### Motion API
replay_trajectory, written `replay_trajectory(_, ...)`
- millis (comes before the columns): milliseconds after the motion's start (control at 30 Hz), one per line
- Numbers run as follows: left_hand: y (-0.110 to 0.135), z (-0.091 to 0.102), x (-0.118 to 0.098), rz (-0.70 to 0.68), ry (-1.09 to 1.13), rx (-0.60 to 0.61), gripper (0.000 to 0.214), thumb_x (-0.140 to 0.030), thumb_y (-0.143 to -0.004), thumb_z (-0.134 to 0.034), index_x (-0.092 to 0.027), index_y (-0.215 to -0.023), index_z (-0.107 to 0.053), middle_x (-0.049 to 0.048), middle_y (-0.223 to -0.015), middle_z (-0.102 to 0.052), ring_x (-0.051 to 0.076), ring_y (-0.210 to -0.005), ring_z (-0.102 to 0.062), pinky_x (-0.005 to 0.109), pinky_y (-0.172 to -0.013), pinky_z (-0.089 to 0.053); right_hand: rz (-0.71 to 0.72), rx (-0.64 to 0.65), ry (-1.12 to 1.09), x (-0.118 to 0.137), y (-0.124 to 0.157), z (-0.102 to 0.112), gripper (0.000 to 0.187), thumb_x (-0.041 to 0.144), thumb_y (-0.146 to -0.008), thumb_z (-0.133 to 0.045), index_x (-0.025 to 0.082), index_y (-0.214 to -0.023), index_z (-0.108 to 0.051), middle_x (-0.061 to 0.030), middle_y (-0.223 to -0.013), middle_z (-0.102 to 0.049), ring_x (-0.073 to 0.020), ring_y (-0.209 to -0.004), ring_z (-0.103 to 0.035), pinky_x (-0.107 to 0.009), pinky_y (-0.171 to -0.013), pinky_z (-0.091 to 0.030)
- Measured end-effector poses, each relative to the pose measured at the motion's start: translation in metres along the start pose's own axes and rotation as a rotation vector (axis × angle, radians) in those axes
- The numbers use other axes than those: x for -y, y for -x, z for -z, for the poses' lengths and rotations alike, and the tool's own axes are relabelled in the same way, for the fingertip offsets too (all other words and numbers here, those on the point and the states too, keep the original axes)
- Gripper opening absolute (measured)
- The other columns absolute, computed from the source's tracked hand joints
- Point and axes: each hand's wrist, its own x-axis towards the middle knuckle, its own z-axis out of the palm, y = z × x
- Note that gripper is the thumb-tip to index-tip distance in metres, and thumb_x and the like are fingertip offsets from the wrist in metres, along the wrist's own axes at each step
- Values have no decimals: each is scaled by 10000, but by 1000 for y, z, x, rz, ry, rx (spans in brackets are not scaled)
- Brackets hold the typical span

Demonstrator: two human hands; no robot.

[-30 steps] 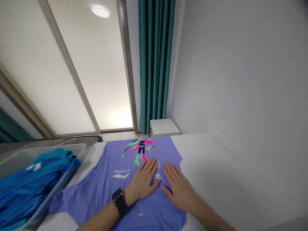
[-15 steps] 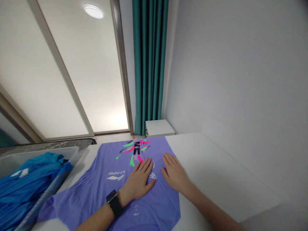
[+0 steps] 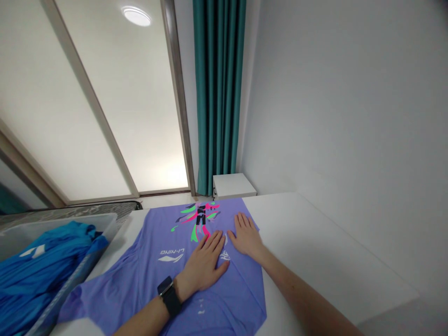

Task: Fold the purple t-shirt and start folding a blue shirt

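A purple T-shirt (image 3: 140, 280) with white lettering and a bright pink, green and black print lies spread on a white table (image 3: 308, 242). My left hand (image 3: 203, 263), with a black watch on its wrist, rests palm down near the middle of the shirt, just below the print, fingers stretched out. Flat on the cloth by the shirt's right edge is my right hand (image 3: 247, 235), its fingers extended and thumb apart. Neither hand grips the fabric. One sleeve stretches toward the lower left; the shirt's near part runs out of view at the bottom.
At the left stands a translucent plastic bin (image 3: 110, 224) holding blue clothing (image 3: 45, 261). Past the table's far edge are a small white cabinet (image 3: 234, 185), a green curtain (image 3: 220, 98) and frosted sliding doors (image 3: 140, 102). A pale wall (image 3: 343, 107) borders the right side.
My right hand has slid forward and slightly left over the shirt, staying flat. My left hand stays at about the same spot on the cloth.
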Motion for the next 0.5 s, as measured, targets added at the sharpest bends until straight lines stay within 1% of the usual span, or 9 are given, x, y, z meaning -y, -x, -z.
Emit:
replay_trajectory(67,1,2,1,-4,0,1,663,-521,-974,-380,-174,-1530,-280,119,-1584,-294,248,-1474,-240,479,-1200,-200,2,0,7,-1,0,1,717,478,-972,-315,-11,-1497,-303,-217,-1568,-266,-305,-1469,-205,-464,-1188,-114)
replay_trajectory(133,5,7,6,-17,-1,-4,643,-517,-979,-379,-201,-1530,-283,102,-1589,-290,244,-1476,-235,484,-1203,-193,-1,7,13,-2,0,2,716,482,-972,-313,-8,-1495,-310,-216,-1567,-269,-307,-1467,-210,-467,-1186,-120)
replay_trajectory(233,19,21,21,1,2,6,608,-511,-998,-345,-235,-1535,-269,72,-1604,-254,229,-1482,-218,480,-1205,-192,-3,23,14,-3,-1,5,719,482,-970,-320,-14,-1491,-315,-218,-1561,-288,-312,-1462,-223,-469,-1183,-132)
replay_trajectory(300,33,31,36,40,1,20,597,-502,-1008,-324,-245,-1541,-248,59,-1607,-243,222,-1482,-217,480,-1203,-200,-5,15,20,-1,1,8,717,474,-968,-329,-20,-1487,-320,-221,-1560,-288,-315,-1462,-224,-468,-1185,-129)
replay_trajectory(367,49,38,52,82,-13,23,593,-497,-1009,-326,-254,-1544,-238,55,-1601,-260,225,-1476,-237,490,-1199,-208,12,-20,29,5,5,10,699,456,-969,-327,-14,-1487,-325,-215,-1568,-273,-313,-1465,-213,-468,-1191,-105)
replay_trajectory(433,68,40,67,126,-41,0,591,-501,-1004,-343,-263,-1538,-257,58,-1589,-292,238,-1464,-272,503,-1192,-218,53,-42,23,15,12,11,673,440,-975,-308,6,-1489,-334,-199,-1573,-271,-301,-1469,-207,-463,-1196,-86)
replay_trajectory(500,85,36,79,162,-73,-34,589,-511,-996,-363,-280,-1531,-280,56,-1579,-316,248,-1450,-305,504,-1185,-236,100,-25,1,27,21,11,662,446,-982,-279,32,-1495,-339,-178,-1576,-277,-281,-1471,-208,-455,-1198,-91)
